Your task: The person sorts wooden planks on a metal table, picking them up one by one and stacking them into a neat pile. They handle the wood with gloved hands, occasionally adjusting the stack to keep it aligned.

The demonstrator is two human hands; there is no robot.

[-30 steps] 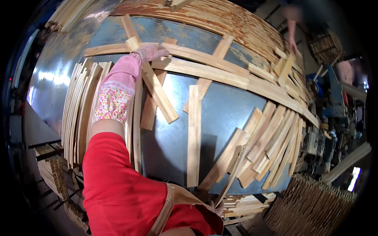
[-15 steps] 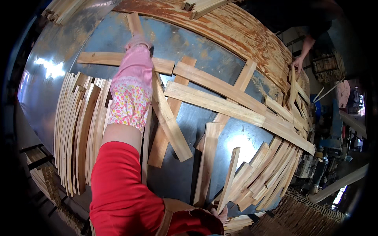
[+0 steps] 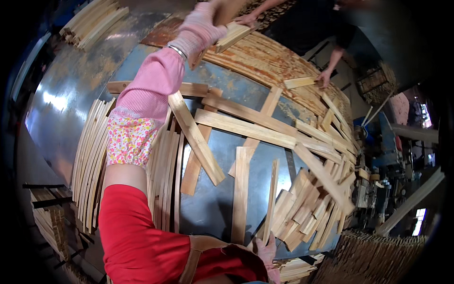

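Note:
My left hand [image 3: 201,29], in a pink glove and flowered sleeve cover, reaches to the far side of the table, closed round a wooden slat [image 3: 228,11] lifted and tilted. Close to my body, my right hand [image 3: 266,253], also gloved in pink, grips a narrow wooden slat [image 3: 271,201] that stands out away from me. Left of it lies a flat slat [image 3: 240,194]. Several slats cross one another mid-table, among them a long pale one [image 3: 246,128]. At the right, one slat [image 3: 324,177] is blurred at its near end.
Upright slats [image 3: 92,161] stand in a row at left, with a loose pile [image 3: 302,208] at right. Across a rough wooden board [image 3: 269,54], a co-worker's one hand [image 3: 324,78] holds a slat; the other [image 3: 247,20] touches stacked slats [image 3: 234,36]. Machinery [image 3: 373,184] stands at far right.
My left hand has moved farther away and to the right, raising its slat. The slat at right has swung its near end toward me. The co-worker's right-side hand has shifted left with a slat.

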